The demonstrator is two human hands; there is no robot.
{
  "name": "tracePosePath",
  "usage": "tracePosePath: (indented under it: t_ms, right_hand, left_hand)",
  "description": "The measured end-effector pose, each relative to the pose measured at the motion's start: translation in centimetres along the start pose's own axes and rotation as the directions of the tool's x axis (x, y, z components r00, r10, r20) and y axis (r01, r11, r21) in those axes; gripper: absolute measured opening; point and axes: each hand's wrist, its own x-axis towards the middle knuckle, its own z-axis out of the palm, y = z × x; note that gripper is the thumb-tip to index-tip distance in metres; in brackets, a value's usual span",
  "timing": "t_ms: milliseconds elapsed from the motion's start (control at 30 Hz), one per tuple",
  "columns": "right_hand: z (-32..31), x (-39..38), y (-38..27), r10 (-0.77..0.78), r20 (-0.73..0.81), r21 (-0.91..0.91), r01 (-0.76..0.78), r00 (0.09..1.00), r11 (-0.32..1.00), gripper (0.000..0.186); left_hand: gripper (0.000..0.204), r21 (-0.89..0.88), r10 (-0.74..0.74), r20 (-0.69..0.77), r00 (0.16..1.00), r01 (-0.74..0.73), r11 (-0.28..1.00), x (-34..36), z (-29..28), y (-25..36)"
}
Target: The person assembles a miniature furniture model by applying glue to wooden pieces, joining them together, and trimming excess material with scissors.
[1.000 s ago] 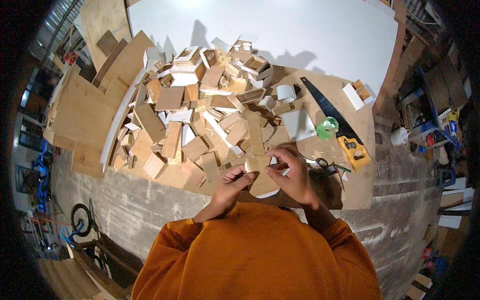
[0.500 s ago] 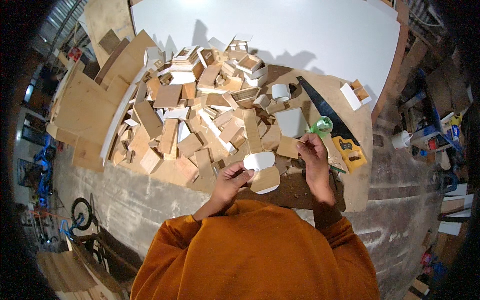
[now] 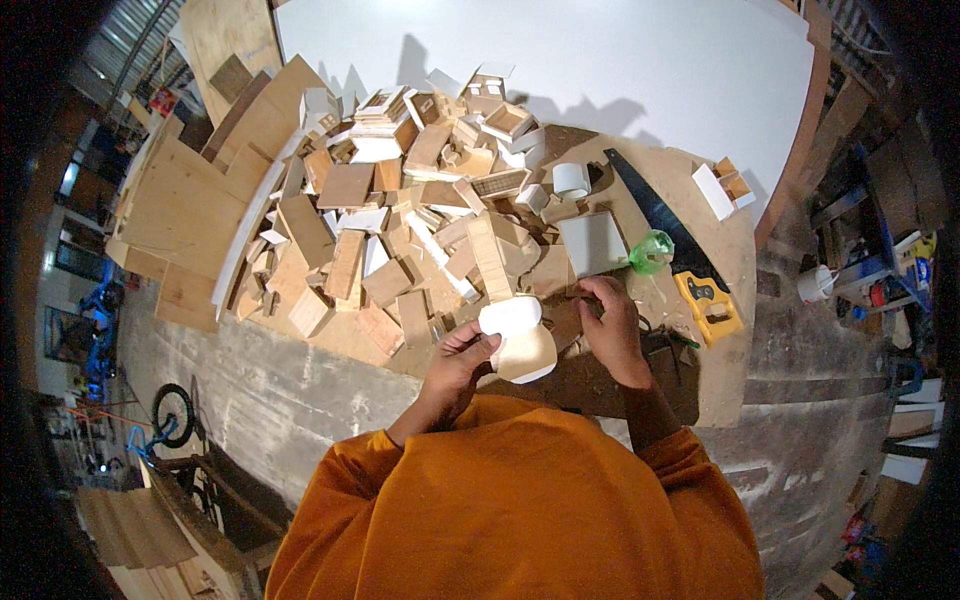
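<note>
My left hand (image 3: pixel 458 368) pinches a pair of flat pieces with rounded ends at their left edge. The upper one is a white oval piece (image 3: pixel 511 317); the lower is a pale wood-toned piece (image 3: pixel 525 352) with a white edge. They overlap in a figure-eight outline. To their right, my right hand (image 3: pixel 612 322) is closed, fingers curled in by the near edge of a square grey-white board (image 3: pixel 592 244). What its fingertips hold, if anything, is hidden. Just beyond the held pieces lies a narrow wood strip (image 3: pixel 489 258).
A heap of wood offcuts (image 3: pixel 345 186) covers the bench's left and middle. On the right lie a handsaw (image 3: pixel 708 306) with yellow handle, a green transparent plastic object (image 3: pixel 651 252) and a small white-sided open box (image 3: pixel 722 190). A large white panel (image 3: pixel 600 60) spans the back.
My right hand has moved slightly left and its fingers have curled in; the small wooden piece it pinched no longer shows. The pieces in my left hand have tilted.
</note>
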Motion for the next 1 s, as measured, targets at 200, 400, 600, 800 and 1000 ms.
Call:
tracePosePath:
  t_ms: [200, 400, 600, 800, 1000]
  right_hand:
    - [-1.1, 0.7, -4.1, 0.169, 0.427, 0.361, -0.339, 0.889, 0.869, 0.024]
    - [-0.4, 0.3, -4.5, 0.154, 0.401, 0.378, -0.317, 0.903, 0.870, 0.028]
    - [-0.9, 0.3, -5.1, 0.200, 0.478, 0.479, -0.444, 0.856, 0.757, 0.025]
    - [-1.8, 0.2, -6.0, 0.191, 0.513, 0.526, -0.483, 0.837, 0.700, 0.019]
    - [-2.2, 0.0, -6.3, 0.180, 0.496, 0.567, -0.474, 0.849, 0.674, 0.021]
  left_hand:
    - [0.023, -0.002, 0.048, -0.003, 0.999, -0.048, 0.999, 0.3, -0.4, -0.7]
    - [0.034, 0.000, 0.087, 0.093, 0.992, -0.087, 0.996, -0.1, 0.4, 0.2]
    - [0.044, 0.070, 0.100, 0.140, 0.985, -0.111, 0.991, -0.3, 0.9, 0.8]
    - [0.046, 0.062, 0.083, 0.154, 0.985, -0.093, 0.994, -0.1, 0.6, 1.1]
    - [0.047, 0.076, 0.094, 0.176, 0.980, -0.109, 0.991, 0.1, 0.5, 1.2]
